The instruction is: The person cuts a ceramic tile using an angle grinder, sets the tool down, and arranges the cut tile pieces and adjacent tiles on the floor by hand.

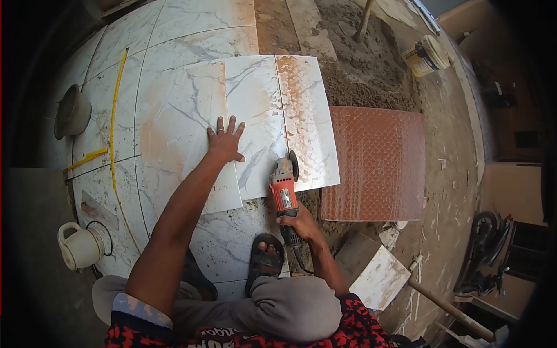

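Observation:
My left hand (pixel 224 142) lies flat with fingers spread on a white marbled tile (pixel 203 116). Beside it, a second white tile (pixel 252 98) carries a dark straight line running lengthwise, with reddish-brown dust to the line's right. My right hand (pixel 299 223) is wrapped round the dark rear body of a red angle grinder (pixel 284 194). The grinder's disc (pixel 294 166) stands upright at the lower end of the dark line; whether it touches the tile cannot be made out. A cord trails from the grinder's back end.
A reddish-brown patterned tile (pixel 374 165) lies at the right. On the left are a yellow folding rule (pixel 115 122), a bowl (pixel 73 112) and a cream jug (pixel 81 246). A bucket (pixel 426 56) stands at the upper right, and a wooden handle (pixel 449 310) lies lower right.

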Available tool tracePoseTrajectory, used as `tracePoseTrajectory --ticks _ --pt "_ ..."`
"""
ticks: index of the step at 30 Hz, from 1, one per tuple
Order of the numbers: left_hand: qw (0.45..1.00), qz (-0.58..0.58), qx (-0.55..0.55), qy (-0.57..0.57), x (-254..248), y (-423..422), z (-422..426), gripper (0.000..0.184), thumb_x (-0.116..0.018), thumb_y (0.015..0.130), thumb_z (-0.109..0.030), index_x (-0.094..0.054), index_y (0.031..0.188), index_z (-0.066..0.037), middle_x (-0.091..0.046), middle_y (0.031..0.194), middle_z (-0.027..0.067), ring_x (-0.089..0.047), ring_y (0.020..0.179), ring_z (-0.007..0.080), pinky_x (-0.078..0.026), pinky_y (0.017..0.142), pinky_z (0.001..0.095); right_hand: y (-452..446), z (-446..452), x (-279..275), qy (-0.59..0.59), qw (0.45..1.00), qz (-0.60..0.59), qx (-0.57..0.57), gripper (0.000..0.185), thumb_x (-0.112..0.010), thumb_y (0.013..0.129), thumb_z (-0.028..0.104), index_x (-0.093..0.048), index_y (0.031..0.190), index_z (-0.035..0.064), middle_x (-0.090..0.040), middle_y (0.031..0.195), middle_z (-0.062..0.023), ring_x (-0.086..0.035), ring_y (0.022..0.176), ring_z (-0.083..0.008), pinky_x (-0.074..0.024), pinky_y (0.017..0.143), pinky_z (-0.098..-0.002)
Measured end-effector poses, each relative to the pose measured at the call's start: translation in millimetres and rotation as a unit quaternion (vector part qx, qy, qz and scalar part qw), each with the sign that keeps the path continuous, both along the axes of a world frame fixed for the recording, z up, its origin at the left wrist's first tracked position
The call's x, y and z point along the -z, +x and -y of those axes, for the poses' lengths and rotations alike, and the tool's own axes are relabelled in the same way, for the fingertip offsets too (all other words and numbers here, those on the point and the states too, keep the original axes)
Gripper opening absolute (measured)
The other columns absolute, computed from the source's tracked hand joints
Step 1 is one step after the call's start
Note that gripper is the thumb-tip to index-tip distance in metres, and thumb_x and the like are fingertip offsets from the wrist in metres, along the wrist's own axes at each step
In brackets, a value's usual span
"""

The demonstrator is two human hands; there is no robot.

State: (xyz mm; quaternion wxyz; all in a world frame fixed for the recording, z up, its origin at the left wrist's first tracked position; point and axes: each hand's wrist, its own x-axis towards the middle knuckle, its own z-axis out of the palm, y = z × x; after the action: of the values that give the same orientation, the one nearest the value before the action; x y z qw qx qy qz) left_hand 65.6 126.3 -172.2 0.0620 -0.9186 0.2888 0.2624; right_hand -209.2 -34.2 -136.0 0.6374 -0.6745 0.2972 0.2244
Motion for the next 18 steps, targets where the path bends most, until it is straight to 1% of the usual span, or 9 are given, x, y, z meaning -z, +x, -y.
tracePoseTrajectory --ticks 1,5,7,11,13,14,16,17,18 --pt "1.000 -0.001 -0.001 0.001 -0.3 -0.2 -0.1 0.121 -0.085 0.060 -0.052 -0.016 0.155 -0.023 -0.006 0.162 0.0115 -0.007 0.146 0.0456 -0.021 0.109 0.0691 -0.6 -0.1 -3.9 0.005 1.000 -0.013 -0.006 0.058 -0.076 0.064 0.019 -0.056 0.114 -0.0014 -0.064 0.103 -0.0125 -0.059 0.093 -0.0241 -0.0466 0.087 -0.0352" --pt "1.000 0.000 0.000 0.000 1.9 -0.3 -0.8 0.121 -0.085 0.059 -0.052 -0.016 0.155 -0.023 -0.006 0.162 0.0115 -0.007 0.146 0.0456 -0.020 0.109 0.0693 -1.6 -2.3 -8.3 -0.001 1.000 -0.003 0.002 0.057 -0.076 0.064 0.020 -0.057 0.113 -0.0013 -0.064 0.102 -0.0130 -0.060 0.092 -0.0242 -0.0471 0.086 -0.0357" --pt "1.000 -0.001 -0.002 -0.001 2.1 0.0 -0.4 0.122 -0.085 0.059 -0.052 -0.016 0.155 -0.023 -0.006 0.162 0.0116 -0.007 0.146 0.0456 -0.020 0.109 0.0695 0.6 -2.8 -5.9 -0.024 1.000 0.004 0.001 0.058 -0.076 0.064 0.020 -0.057 0.114 -0.0015 -0.064 0.102 -0.0134 -0.060 0.093 -0.0243 -0.0468 0.087 -0.0356" --pt "1.000 0.006 0.001 -0.002 3.1 0.1 -0.9 0.122 -0.085 0.059 -0.052 -0.015 0.155 -0.024 -0.006 0.162 0.0115 -0.007 0.146 0.0458 -0.020 0.109 0.0696 1.5 -1.2 1.3 -0.014 1.000 -0.006 0.002 0.060 -0.076 0.064 0.021 -0.056 0.116 -0.0012 -0.064 0.103 -0.0135 -0.060 0.094 -0.0245 -0.0464 0.088 -0.0356" --pt "1.000 0.004 -0.001 0.009 -1.0 -1.3 0.6 0.119 -0.084 0.062 -0.052 -0.016 0.155 -0.024 -0.007 0.162 0.0106 -0.008 0.147 0.0428 -0.021 0.110 0.0677 -1.2 -1.7 0.6 -0.027 1.000 -0.004 -0.009 0.063 -0.076 0.063 0.022 -0.056 0.118 -0.0010 -0.064 0.105 -0.0139 -0.059 0.097 -0.0247 -0.0457 0.089 -0.0353" --pt "1.000 0.004 -0.001 0.009 0.9 -0.3 -0.4 0.119 -0.084 0.062 -0.052 -0.016 0.155 -0.024 -0.007 0.162 0.0106 -0.008 0.147 0.0428 -0.021 0.110 0.0677 -3.3 -2.2 3.2 -0.027 1.000 -0.004 -0.009 0.063 -0.076 0.063 0.022 -0.056 0.118 -0.0010 -0.064 0.105 -0.0139 -0.059 0.097 -0.0247 -0.0457 0.089 -0.0353" --pt "1.000 0.009 0.002 -0.008 5.5 0.1 -1.7 0.121 -0.085 0.059 -0.052 -0.016 0.155 -0.024 -0.008 0.162 0.0123 -0.008 0.146 0.0464 -0.019 0.109 0.0698 -9.9 -1.6 9.4 -0.006 1.000 0.008 0.002 0.065 -0.076 0.062 0.022 -0.055 0.119 -0.0008 -0.064 0.105 -0.0136 -0.059 0.098 -0.0244 -0.0454 0.090 -0.0350" --pt "1.000 0.007 0.003 -0.008 4.5 -1.1 -0.7 0.121 -0.085 0.059 -0.052 -0.016 0.155 -0.024 -0.008 0.162 0.0123 -0.008 0.146 0.0464 -0.019 0.109 0.0698 -11.6 -1.2 8.2 -0.007 1.000 0.007 0.003 0.065 -0.076 0.062 0.022 -0.055 0.119 -0.0008 -0.064 0.105 -0.0136 -0.059 0.098 -0.0244 -0.0454 0.090 -0.0350" --pt "1.000 0.007 0.002 -0.001 3.1 -1.5 0.0 0.120 -0.085 0.060 -0.052 -0.016 0.155 -0.024 -0.008 0.162 0.0114 -0.008 0.147 0.0446 -0.020 0.109 0.0688 -12.3 -0.9 6.9 -0.001 1.000 0.002 0.003 0.066 -0.076 0.062 0.022 -0.055 0.120 -0.0008 -0.064 0.106 -0.0136 -0.059 0.099 -0.0244 -0.0453 0.090 -0.0350"
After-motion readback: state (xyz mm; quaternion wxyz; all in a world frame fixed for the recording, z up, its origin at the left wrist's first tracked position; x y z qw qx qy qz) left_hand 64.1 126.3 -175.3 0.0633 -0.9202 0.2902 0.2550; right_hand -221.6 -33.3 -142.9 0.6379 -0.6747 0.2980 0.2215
